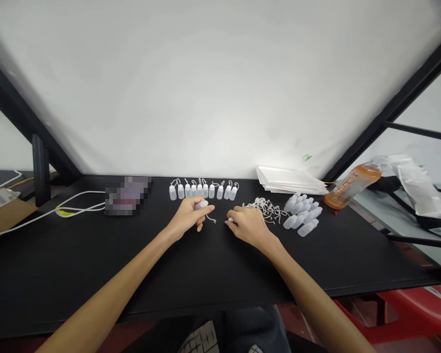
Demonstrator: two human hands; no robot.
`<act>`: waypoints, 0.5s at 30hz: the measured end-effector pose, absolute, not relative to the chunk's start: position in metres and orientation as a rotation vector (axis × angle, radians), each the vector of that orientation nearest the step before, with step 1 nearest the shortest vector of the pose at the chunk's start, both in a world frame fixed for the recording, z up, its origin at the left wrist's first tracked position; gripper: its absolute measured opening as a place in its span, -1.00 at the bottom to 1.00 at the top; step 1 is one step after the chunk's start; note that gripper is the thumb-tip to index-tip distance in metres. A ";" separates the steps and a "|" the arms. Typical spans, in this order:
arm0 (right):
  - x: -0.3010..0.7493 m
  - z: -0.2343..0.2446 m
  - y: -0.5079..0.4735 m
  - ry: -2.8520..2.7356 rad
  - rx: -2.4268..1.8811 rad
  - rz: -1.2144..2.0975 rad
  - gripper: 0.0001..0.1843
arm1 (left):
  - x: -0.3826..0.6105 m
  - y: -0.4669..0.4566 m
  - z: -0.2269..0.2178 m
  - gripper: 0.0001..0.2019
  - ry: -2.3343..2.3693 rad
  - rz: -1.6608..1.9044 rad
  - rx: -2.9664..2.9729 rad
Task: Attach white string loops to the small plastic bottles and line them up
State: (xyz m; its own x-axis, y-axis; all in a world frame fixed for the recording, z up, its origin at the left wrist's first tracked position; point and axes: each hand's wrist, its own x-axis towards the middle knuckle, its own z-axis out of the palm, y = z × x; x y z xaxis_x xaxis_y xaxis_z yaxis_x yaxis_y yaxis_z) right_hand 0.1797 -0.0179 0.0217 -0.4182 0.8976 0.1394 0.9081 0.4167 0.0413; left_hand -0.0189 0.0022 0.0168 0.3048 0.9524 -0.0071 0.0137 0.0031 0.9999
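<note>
My left hand (pixel 186 218) is shut on a small white plastic bottle (pixel 201 205), and a thin white cord (pixel 210 219) hangs from it. My right hand (pixel 247 226) pinches a small white piece (pixel 230 220), mostly hidden by the fingers, and rests just beside a loose tangle of white cords (pixel 266 210). Behind my hands, a row of several upright bottles with cords (pixel 204 190) stands on the black table (pixel 220 274). To the right lies a group of several bottles without cords (pixel 301 213).
An orange drink bottle (pixel 349 186) lies at the right, behind a stack of white sheets (pixel 290 180). A pixelated object (pixel 128 196), white cable (pixel 77 206) and cardboard box (pixel 3 211) are at the left. A white wall (pixel 220 88) backs the table.
</note>
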 end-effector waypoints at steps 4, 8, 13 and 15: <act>0.182 0.021 -0.017 -2.523 -1.583 -0.194 -0.77 | -0.020 0.002 0.018 -0.67 1.058 0.922 1.456; 0.185 0.023 -0.016 -2.231 -1.366 0.022 -0.81 | -0.020 0.002 0.018 -0.70 1.218 0.907 1.605; 0.179 0.022 -0.016 -1.832 -1.003 0.598 -0.85 | -0.018 -0.001 0.016 -0.68 1.313 0.802 1.838; 0.175 0.019 -0.016 -1.754 -0.924 0.772 -0.83 | -0.016 -0.002 0.014 -0.67 1.284 0.802 1.955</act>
State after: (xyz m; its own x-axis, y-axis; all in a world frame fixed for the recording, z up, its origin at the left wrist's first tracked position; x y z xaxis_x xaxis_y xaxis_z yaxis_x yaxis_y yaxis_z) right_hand 0.1747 -0.0163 0.0194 -0.2399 0.8556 0.4587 0.2391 0.5100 -0.8263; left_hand -0.0155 -0.0023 0.0142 0.3307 0.9339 0.1355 0.5317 -0.3030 0.7909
